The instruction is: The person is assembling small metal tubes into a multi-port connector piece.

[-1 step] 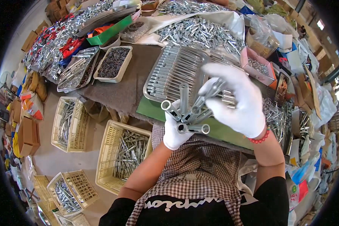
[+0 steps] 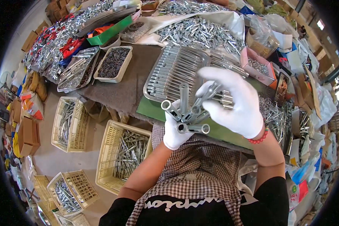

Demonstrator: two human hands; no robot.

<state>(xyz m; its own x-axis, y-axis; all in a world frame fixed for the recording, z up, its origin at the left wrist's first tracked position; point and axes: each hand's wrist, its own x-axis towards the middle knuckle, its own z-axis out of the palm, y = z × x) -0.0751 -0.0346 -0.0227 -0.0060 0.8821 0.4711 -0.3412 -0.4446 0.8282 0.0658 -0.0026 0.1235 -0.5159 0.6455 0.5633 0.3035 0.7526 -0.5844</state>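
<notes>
My left hand (image 2: 176, 134), in a white glove, is closed around a bunch of several shiny metal tubes (image 2: 184, 98). Their ends fan out at different angles, and some open round ends face up toward me. Just to the right, my white-gloved right hand (image 2: 237, 101) curls around another metal tube (image 2: 211, 91), which slants down toward the bunch. Its grip is partly hidden behind the fingers and thumb. Beyond both hands, a metal tray (image 2: 150, 94) holds rows of long metal rods with flattened, holed ends. A green mat (image 2: 148, 109) lies beneath the hands.
More metal rods (image 2: 229, 64) lie right of the tray, by a pink box (image 2: 265, 77) of small parts. A tub (image 2: 129, 62) of dark pins stands left. Metal parts (image 2: 203, 34) are heaped at the back. Cream plastic crates (image 2: 105, 150) of rods stand on the floor.
My right hand has shifted slightly left, with the metal tube between its fingers. My left hand and its bunch of tubes stay where they were.
</notes>
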